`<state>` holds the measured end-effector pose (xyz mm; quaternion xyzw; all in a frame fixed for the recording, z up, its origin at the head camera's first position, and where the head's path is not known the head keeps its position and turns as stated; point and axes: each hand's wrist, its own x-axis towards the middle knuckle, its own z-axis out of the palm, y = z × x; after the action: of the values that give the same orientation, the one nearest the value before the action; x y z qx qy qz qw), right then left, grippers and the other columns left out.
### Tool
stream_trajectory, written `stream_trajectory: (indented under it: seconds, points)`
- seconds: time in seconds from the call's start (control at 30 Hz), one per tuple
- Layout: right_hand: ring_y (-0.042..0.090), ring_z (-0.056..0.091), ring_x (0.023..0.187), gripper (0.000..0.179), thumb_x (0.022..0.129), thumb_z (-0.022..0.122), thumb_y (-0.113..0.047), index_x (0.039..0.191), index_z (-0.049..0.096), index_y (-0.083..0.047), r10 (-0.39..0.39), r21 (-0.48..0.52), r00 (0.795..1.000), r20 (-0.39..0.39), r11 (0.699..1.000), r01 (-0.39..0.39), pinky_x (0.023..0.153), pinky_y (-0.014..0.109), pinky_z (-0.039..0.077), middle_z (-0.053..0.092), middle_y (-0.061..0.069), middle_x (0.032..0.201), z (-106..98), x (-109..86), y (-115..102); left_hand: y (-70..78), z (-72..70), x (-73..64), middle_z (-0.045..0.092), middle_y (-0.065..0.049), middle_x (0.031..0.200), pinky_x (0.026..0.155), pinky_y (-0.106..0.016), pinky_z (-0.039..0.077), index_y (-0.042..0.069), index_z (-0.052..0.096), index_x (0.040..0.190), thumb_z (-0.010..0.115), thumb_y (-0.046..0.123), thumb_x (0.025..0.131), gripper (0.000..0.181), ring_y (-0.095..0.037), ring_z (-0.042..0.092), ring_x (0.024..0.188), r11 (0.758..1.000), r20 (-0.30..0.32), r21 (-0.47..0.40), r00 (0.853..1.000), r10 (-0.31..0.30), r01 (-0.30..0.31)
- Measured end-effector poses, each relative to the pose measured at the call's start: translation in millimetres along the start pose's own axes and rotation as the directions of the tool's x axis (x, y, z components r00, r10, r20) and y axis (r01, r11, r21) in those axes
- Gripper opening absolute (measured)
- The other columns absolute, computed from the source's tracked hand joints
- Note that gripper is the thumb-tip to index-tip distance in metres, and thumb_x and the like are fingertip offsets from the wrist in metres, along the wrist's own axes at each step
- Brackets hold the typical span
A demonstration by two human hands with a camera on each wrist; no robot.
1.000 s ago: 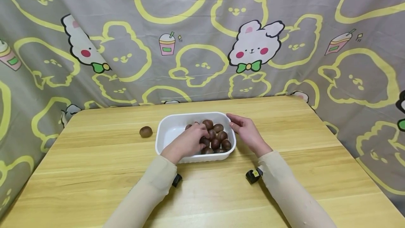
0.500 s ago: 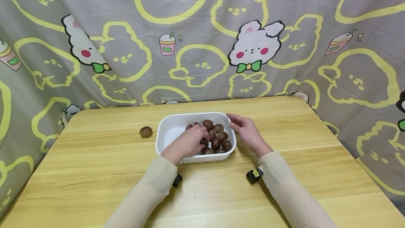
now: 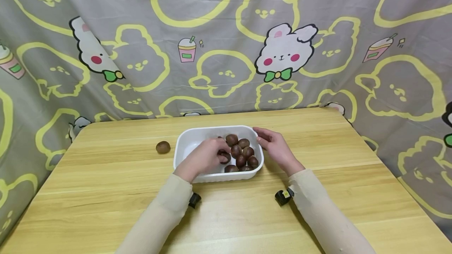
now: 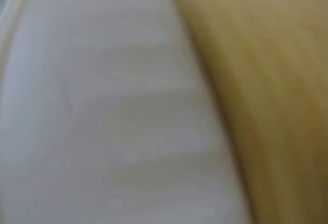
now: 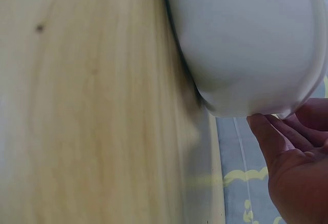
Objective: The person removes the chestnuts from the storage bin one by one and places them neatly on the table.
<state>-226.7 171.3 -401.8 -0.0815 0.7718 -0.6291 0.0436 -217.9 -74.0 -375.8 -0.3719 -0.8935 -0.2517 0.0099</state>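
Observation:
In the head view, a white rectangular tub [image 3: 192,148] stands on the table. Several dark brown egg-shaped fruits [image 3: 248,152], like passion fruits, lie in its right half. My left hand [image 3: 205,156] reaches over the near rim and pinches one brown fruit [image 3: 225,157] inside, partly covered by fingers. At the tub's right end, my right hand [image 3: 277,148] rests its fingertips against the outside. The right wrist view shows the fingers [image 5: 271,142] of this hand, fairly straight, touching the tub wall [image 5: 246,49]. Blurred tub wall [image 4: 118,106] fills much of the left wrist view, which hides the hand.
A single brown fruit [image 3: 163,147] sits on the wooden table [image 3: 240,214], left of the tub. Behind the table hangs a grey curtain [image 3: 226,19] with yellow cartoon outlines. Each wrist wears a black camera [image 3: 282,197].
My left hand has drawn slightly left inside the tub, and the pinched fruit has come left with it, away from the others. My right hand has stayed at the tub's right end.

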Motion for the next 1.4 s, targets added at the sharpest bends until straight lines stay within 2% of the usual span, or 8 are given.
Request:
stream_trajectory:
  seconds: [0.2, 0.37, 0.6, 0.8, 0.9, 1.1, 1.27, 1.4]
  points:
    - [0.033, 0.048, 0.129, 0.04, 0.101, 0.05, -0.002, 0.141, 0.048, 0.004, -0.007, -0.003, 1.0, -0.006, 1.0, 0.007, 0.1, 0.034, 0.044, 0.051, 0.023, 0.139, 0, 0.9, 0, -6.8, -30.1, -12.5, 0.069, -0.001, 0.099, 0.083, -0.031, 0.053, 0.004, 0.074, 0.1, 0.077, 0.005, 0.084, 0.016, -0.016, 0.064, 0.094, 0.97, -0.101, -0.221, 0.987, -0.127, 0.102]
    - [0.032, 0.048, 0.129, 0.04, 0.101, 0.05, -0.002, 0.141, 0.048, 0.004, 0.005, 0.003, 1.0, -0.002, 1.0, -0.005, 0.099, 0.034, 0.044, 0.051, 0.023, 0.139, 1, 0.6, 1, -22.1, -55.9, -30.0, 0.069, -0.003, 0.102, 0.08, -0.027, 0.055, 0.005, 0.075, 0.102, 0.076, 0.004, 0.085, 0.016, -0.02, 0.064, 0.097, 0.916, -0.185, -0.36, 0.949, -0.257, 0.178]
    - [0.032, 0.046, 0.13, 0.041, 0.102, 0.049, -0.003, 0.142, 0.047, 0.003, 0.017, -0.012, 1.0, -0.002, 1.0, -0.017, 0.101, 0.034, 0.043, 0.049, 0.022, 0.141, 0, 0.2, 2, -52.0, -87.2, -65.7, 0.068, -0.003, 0.111, 0.09, -0.038, 0.051, 0.008, 0.075, 0.106, 0.079, 0.022, 0.085, 0.025, -0.02, 0.06, 0.107, 0.833, -0.27, -0.447, 0.838, -0.474, 0.327]
    - [0.031, 0.045, 0.131, 0.041, 0.102, 0.049, -0.003, 0.142, 0.047, 0.003, 0.024, -0.008, 1.0, 0.001, 1.0, -0.024, 0.102, 0.035, 0.042, 0.049, 0.022, 0.141, -1, 0.5, 1, -81.5, -101.0, -104.2, 0.072, -0.002, 0.107, 0.094, -0.037, 0.043, 0.009, 0.072, 0.113, 0.077, 0.039, 0.086, 0.041, -0.017, 0.058, 0.11, 0.791, -0.327, -0.433, 0.743, -0.584, 0.431]
    - [0.031, 0.045, 0.131, 0.04, 0.102, 0.049, -0.004, 0.142, 0.047, 0.003, 0.018, -0.008, 1.0, 0.004, 1.0, -0.018, 0.102, 0.035, 0.042, 0.049, 0.022, 0.141, -1, 1.1, 1, -93.2, -103.6, -120.7, 0.072, -0.001, 0.106, 0.092, -0.034, 0.042, 0.008, 0.07, 0.117, 0.075, 0.041, 0.087, 0.045, -0.016, 0.058, 0.109, 0.758, -0.316, -0.452, 0.71, -0.63, 0.471]
    - [0.031, 0.045, 0.132, 0.041, 0.103, 0.05, -0.005, 0.143, 0.047, 0.002, 0.018, -0.016, 1.0, 0.005, 1.0, -0.018, 0.103, 0.036, 0.041, 0.049, 0.021, 0.142, -2, 1.5, 0, -110.9, -102.9, -139.8, 0.072, -0.003, 0.108, 0.089, -0.029, 0.042, 0.005, 0.069, 0.119, 0.074, 0.04, 0.088, 0.047, -0.013, 0.058, 0.103, 0.715, -0.271, -0.452, 0.682, -0.679, 0.533]
    - [0.03, 0.045, 0.132, 0.041, 0.103, 0.05, -0.005, 0.143, 0.047, 0.002, 0.024, -0.012, 1.0, 0.008, 1.0, -0.024, 0.103, 0.035, 0.041, 0.049, 0.021, 0.142, -2, 1.7, 1, -119.9, -99.0, -146.3, 0.069, -0.011, 0.113, 0.086, -0.029, 0.043, 0.003, 0.068, 0.118, 0.074, 0.037, 0.089, 0.045, -0.017, 0.057, 0.104, 0.685, -0.201, -0.431, 0.677, -0.708, 0.588]
    - [0.03, 0.045, 0.132, 0.041, 0.102, 0.05, -0.005, 0.142, 0.047, 0.002, 0.021, -0.011, 1.0, 0.007, 1.0, -0.021, 0.103, 0.035, 0.041, 0.049, 0.021, 0.142, -1, 1.1, 0, -127.0, -95.3, -150.1, 0.067, -0.016, 0.116, 0.087, -0.035, 0.043, -0.001, 0.067, 0.119, 0.073, 0.034, 0.091, 0.045, -0.026, 0.056, 0.108, 0.68, -0.163, -0.402, 0.682, -0.713, 0.614]
